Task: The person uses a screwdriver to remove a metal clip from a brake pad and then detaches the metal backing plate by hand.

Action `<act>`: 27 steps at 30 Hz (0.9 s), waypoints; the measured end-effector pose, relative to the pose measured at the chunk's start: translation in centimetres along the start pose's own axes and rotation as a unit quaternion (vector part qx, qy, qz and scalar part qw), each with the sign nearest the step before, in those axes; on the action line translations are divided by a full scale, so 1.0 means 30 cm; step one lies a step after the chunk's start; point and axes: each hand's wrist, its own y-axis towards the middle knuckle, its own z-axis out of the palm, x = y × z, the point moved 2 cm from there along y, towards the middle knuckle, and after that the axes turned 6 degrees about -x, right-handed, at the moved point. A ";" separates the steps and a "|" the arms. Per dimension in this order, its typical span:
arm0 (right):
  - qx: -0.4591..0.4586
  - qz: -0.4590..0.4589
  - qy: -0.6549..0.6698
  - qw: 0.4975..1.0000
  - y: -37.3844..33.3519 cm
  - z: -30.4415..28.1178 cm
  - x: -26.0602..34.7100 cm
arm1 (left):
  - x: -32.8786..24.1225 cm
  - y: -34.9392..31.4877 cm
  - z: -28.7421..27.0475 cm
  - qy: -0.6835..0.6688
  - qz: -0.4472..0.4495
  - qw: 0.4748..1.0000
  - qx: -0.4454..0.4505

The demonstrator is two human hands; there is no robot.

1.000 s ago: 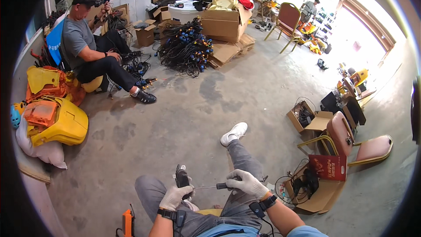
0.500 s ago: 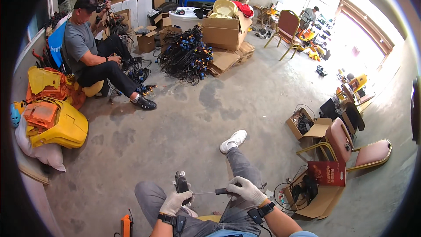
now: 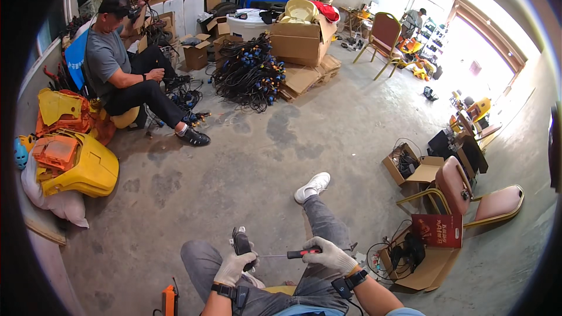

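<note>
The small black device [image 3: 240, 243] sits upright in the gloved left hand [image 3: 233, 267], fingers wrapped round its lower half, over the person's lap at approx 6 o'clock in the view. The screwdriver [image 3: 291, 254] runs level from it, tip at the device's side, handle gripped in the gloved right hand [image 3: 329, 254] at 3 o'clock of the device.

Since a sec ago: red of the handle now shows past the fingers, where only dark showed before (looks like the grip rolled, i.e. a turn of the driver). Device and tip haven't shifted, so I'd judge a screw is being worked, not finished.

Outward: orange tool [image 3: 170, 301] on the floor at 8 o'clock, open cardboard box w/ cables [image 3: 422, 266] at 3 o'clock. A seated person [image 3: 126, 70] handles black cables at 11 o'clock, cable heap [image 3: 249, 73] at 12.
</note>
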 end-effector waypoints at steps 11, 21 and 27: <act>-0.042 -0.056 0.059 0.996 -0.034 -0.011 0.032 | -0.131 -0.085 0.082 0.011 0.019 1.000 -0.010; -0.091 -0.036 0.114 0.989 -0.043 -0.005 0.104 | -0.021 -0.007 0.023 0.028 -0.004 1.000 0.008; -0.088 -0.080 0.024 0.993 -0.062 0.074 0.188 | 0.004 0.023 0.013 0.119 0.030 0.992 0.009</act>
